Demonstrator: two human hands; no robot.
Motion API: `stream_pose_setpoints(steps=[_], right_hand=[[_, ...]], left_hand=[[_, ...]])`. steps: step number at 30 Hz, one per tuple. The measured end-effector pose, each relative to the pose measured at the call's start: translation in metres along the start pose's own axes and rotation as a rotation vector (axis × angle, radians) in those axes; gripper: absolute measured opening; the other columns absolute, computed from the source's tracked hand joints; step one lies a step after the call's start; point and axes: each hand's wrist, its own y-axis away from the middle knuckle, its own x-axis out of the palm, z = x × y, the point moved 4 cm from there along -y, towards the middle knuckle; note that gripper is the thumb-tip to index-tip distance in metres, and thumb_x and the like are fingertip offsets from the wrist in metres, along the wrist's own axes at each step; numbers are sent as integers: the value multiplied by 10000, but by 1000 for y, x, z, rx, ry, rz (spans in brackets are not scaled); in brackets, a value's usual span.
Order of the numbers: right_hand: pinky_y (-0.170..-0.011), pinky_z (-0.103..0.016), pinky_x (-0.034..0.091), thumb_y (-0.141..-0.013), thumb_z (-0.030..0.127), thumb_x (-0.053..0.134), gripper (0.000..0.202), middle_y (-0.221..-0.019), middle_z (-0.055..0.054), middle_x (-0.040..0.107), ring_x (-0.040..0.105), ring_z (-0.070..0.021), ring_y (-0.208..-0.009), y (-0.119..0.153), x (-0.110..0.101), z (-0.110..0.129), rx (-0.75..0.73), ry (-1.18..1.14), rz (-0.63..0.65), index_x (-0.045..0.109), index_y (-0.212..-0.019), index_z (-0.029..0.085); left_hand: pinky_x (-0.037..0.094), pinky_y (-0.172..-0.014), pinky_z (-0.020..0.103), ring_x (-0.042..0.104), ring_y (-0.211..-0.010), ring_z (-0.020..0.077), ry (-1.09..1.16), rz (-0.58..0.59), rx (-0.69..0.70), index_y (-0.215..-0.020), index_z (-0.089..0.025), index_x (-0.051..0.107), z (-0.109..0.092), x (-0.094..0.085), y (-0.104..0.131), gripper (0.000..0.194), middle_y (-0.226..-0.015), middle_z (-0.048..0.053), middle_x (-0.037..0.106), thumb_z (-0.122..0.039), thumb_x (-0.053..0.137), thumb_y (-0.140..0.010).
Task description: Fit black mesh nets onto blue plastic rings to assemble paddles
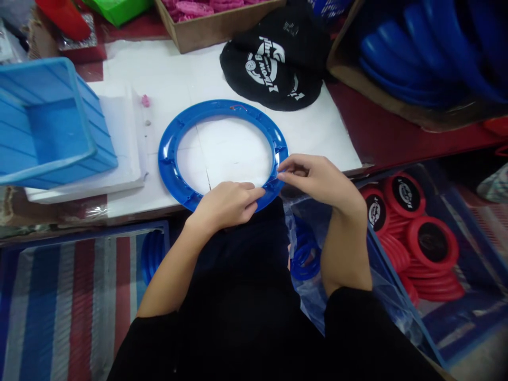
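Note:
A large blue plastic ring (168,151) lies flat on the white work surface, its hollow, ribbed side facing up. Near its far edge a thin red wire (239,107) shows in the channel. My left hand (232,203) is closed at the ring's near right rim, fingers curled over it and the index finger pointing right. At the right rim, my right hand (317,177) has thumb and index finger pinched together. A faint thin strand seems to run between the two sets of fingertips, too small to make out clearly.
Left stands a light blue bin (89,132) on a white slab. Behind are a black printed fabric stack (273,69) and a carton (222,24) of pink pieces. Blue rings (413,58) fill a box far right. Below right, a crate holds red rings (432,238).

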Motion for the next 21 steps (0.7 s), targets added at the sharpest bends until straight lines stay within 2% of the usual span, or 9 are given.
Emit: stream_pose_setpoints(steps=[6, 13, 15, 18, 19, 21], right_hand=[[-752, -363, 485, -931, 279, 680, 98, -874, -29, 745, 636, -206, -798, -12, -2, 0, -166, 100, -64, 735, -869, 227], [-769, -363, 505, -956, 218, 677, 93, -849, -25, 722, 665, -216, -807, -3, 18, -10, -87, 148, -169, 676, -863, 227], [-789, -370, 519, -963, 202, 676, 33, -888, -36, 724, 680, -230, -837, 2, 22, -9, -62, 170, -205, 693, -981, 225], [-828, -393, 535, -982, 157, 630, 340, -972, -61, 734, 691, -259, -909, 5, 27, -5, -57, 243, -219, 670, -1314, 220], [-854, -405, 537, -995, 148, 604, 390, -1015, -76, 738, 691, -271, -952, 6, 28, -4, -72, 276, -206, 656, -1375, 222], [-903, -424, 536, -1028, 164, 564, 358, -1084, -106, 737, 685, -293, -1033, 6, 30, -3, -107, 331, -173, 689, -1359, 218]], left_hand=[[391, -618, 351, 670, -712, 210, -18, 14, -1, -1198, -202, 716, 0, 0, 0, 318, -981, 89, 763, -199, 463, -1006], [398, -619, 359, 690, -732, 223, -15, 31, -1, -1233, -201, 713, 0, 0, 0, 343, -988, 87, 768, -195, 456, -1006], [430, -648, 357, 712, -779, 231, 8, 37, -4, -1243, -200, 707, 1, 0, 1, 349, -1032, 96, 779, -189, 450, -1007], [483, -720, 351, 743, -883, 241, 86, 12, -28, -1331, -213, 662, 2, -2, 3, 387, -1136, 98, 792, -182, 445, -1012], [494, -738, 349, 749, -900, 243, 115, -5, -54, -1379, -215, 629, 3, -3, 4, 409, -1148, 94, 796, -185, 445, -1015], [504, -745, 345, 757, -894, 244, 152, -32, -130, -1447, -200, 565, 2, -6, 5, 442, -1115, 89, 806, -198, 456, -1018]])
